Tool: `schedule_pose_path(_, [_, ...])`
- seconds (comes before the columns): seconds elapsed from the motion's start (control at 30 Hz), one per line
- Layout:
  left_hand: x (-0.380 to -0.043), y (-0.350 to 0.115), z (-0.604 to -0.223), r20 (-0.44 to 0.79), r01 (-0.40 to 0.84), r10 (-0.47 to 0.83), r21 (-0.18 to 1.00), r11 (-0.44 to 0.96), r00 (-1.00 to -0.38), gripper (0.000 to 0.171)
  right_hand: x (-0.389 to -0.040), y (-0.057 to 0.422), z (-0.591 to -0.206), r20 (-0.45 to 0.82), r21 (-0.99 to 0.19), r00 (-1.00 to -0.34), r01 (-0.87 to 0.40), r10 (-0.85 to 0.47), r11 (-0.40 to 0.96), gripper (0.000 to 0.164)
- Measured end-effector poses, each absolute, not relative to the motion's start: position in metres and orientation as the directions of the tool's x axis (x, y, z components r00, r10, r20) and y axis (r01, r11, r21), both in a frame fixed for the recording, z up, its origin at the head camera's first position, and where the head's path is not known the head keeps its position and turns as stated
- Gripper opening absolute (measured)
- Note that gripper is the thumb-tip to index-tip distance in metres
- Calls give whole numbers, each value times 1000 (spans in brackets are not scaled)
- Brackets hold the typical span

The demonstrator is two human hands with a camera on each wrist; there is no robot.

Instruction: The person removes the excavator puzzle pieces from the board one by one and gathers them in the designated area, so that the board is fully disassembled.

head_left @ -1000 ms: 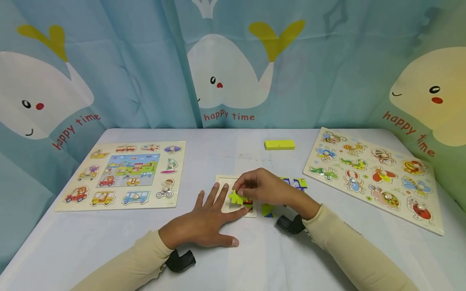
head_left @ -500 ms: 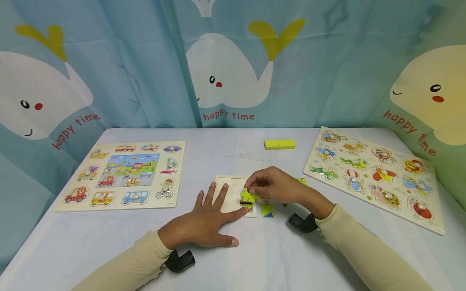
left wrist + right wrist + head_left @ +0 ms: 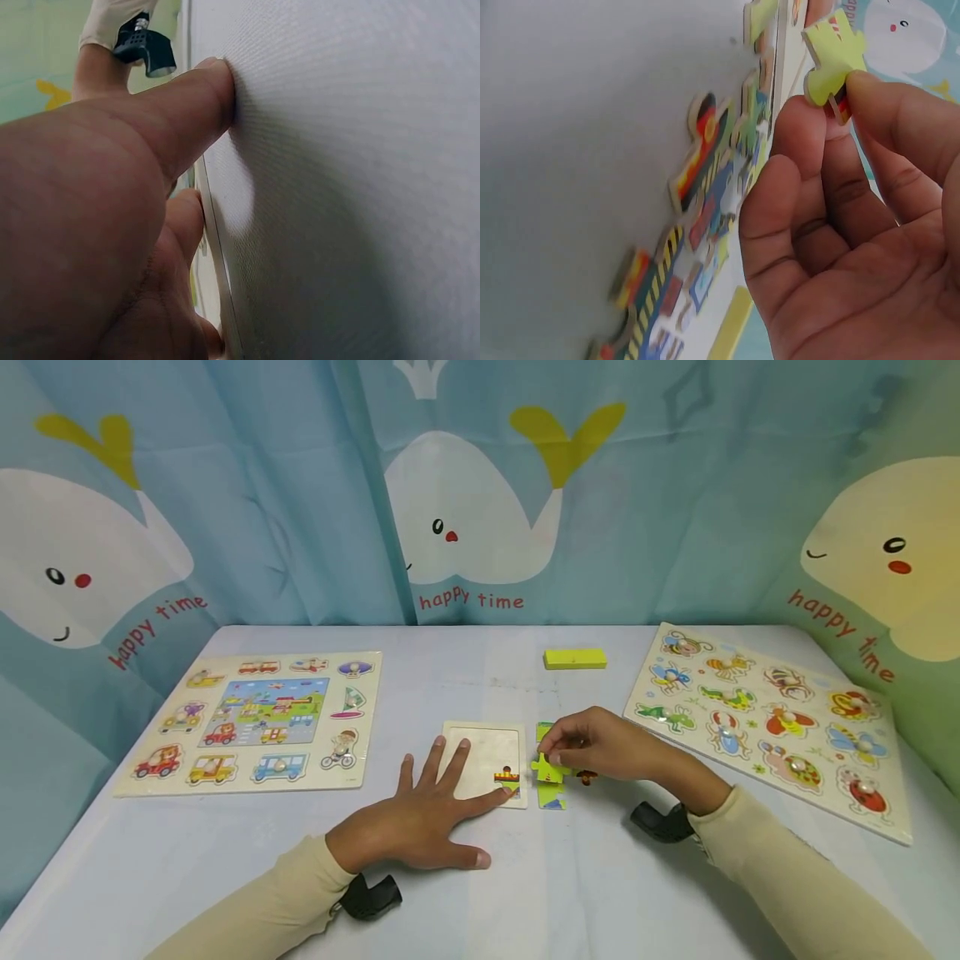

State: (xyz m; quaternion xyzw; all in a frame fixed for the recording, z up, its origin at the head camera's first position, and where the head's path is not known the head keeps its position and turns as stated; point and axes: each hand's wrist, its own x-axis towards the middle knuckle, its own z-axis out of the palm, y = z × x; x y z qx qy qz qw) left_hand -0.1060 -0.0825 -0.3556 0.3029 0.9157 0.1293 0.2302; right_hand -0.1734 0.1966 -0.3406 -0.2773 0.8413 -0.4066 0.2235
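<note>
My left hand (image 3: 416, 828) lies flat with fingers spread over a small pale wooden puzzle tray (image 3: 472, 747). Its index fingertip rests on jigsaw pieces (image 3: 507, 777) in the tray's lower right corner. In the left wrist view, the thumb (image 3: 199, 97) touches the tablecloth. Just right of the tray, my right hand (image 3: 600, 745) pinches a yellow-green jigsaw piece (image 3: 832, 56) between thumb and fingers. In the head view that piece overlaps loose green pieces (image 3: 552, 797) beside the tray. More loose pieces (image 3: 705, 165), with red, black and striped parts, lie on the table, partly hidden by the hand in the head view.
A knobbed vehicle puzzle board (image 3: 247, 768) lies at the left. An insect puzzle board (image 3: 757, 718) lies angled at the right. A small yellow box (image 3: 575, 658) sits toward the back, before a blue whale-print curtain (image 3: 300, 527).
My right hand has moved right with the jigsaw piece, from above the tray to beside it, uncovering the tray's right part. My left hand has stayed in place.
</note>
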Motion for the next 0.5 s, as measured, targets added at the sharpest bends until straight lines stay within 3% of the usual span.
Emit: schedule_pose_path(0.5, [-106, -82, -356, -345, 491, 611, 377, 785, -712, 72, -169, 216, -333, -219, -826, -684, -249, -696, 505, 10])
